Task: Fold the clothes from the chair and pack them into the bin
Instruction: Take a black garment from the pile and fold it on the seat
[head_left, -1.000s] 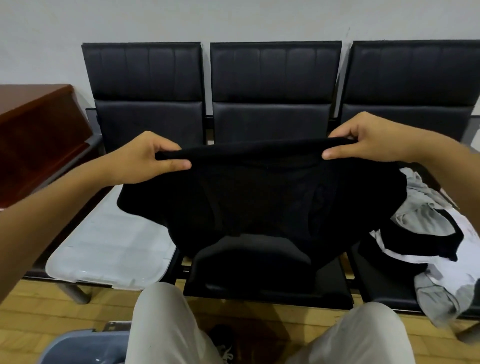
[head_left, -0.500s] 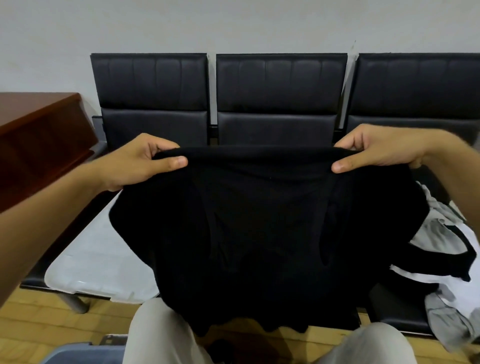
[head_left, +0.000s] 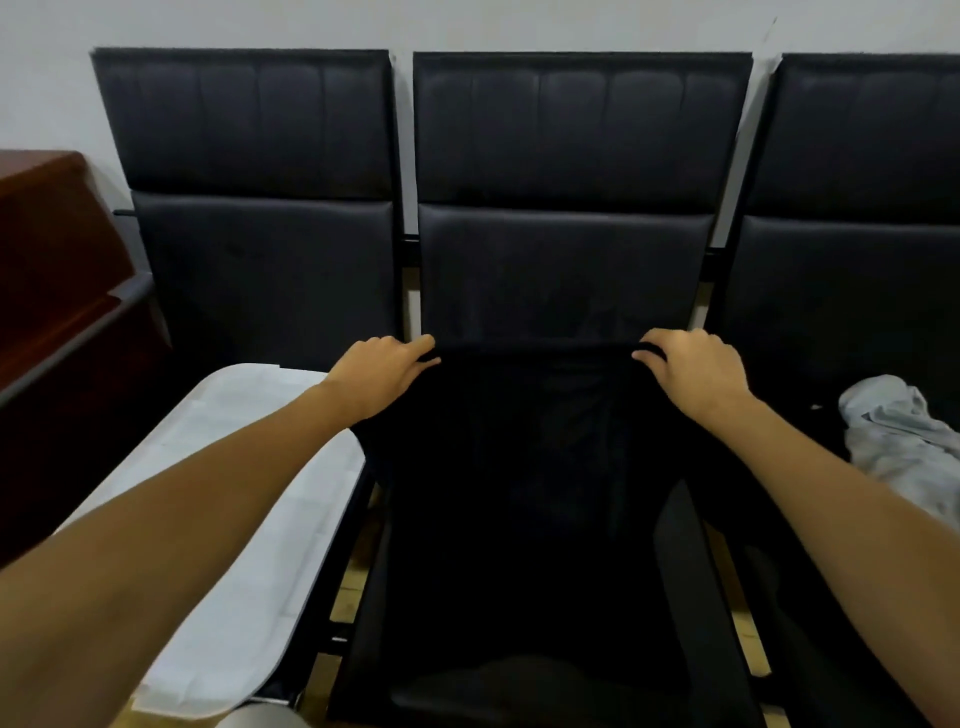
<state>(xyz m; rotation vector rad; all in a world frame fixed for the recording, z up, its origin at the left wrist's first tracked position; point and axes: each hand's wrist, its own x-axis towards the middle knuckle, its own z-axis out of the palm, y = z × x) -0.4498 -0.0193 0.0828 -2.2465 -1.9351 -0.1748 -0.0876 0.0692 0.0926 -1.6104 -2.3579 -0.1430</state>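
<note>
1. Black garment (head_left: 519, 493) spread flat over the middle seat (head_left: 685, 571) of a row of black padded chairs, filling the centre of the frame; top edge pulled up to the foot of the middle backrest (head_left: 566, 270).
2. Left hand (head_left: 382, 371), centre-left of the frame, palm down, thumb and fingers curled and pinching the garment's upper left corner.
3. Right hand (head_left: 698, 366), centre-right, likewise palm down, fingers bent over and gripping the upper right corner.
4. Top edge stretched straight between the two hands; lower cloth hard to tell from the dark seat beneath.
5. White plastic lid (head_left: 249, 519) lying on the left seat, lower left of the frame, with the garment's left edge just overlapping its rim.
6. Crumpled grey clothing (head_left: 893, 431) heaped on the right seat at the right edge of the frame, apart from the black garment.
7. Reddish-brown wooden cabinet (head_left: 57, 291) at the left edge, beside the chairs.
8. Pale wall (head_left: 467, 23) across the top, behind the backrests.
9. Strips of wooden floor (head_left: 353, 587) visible between the seats.
</note>
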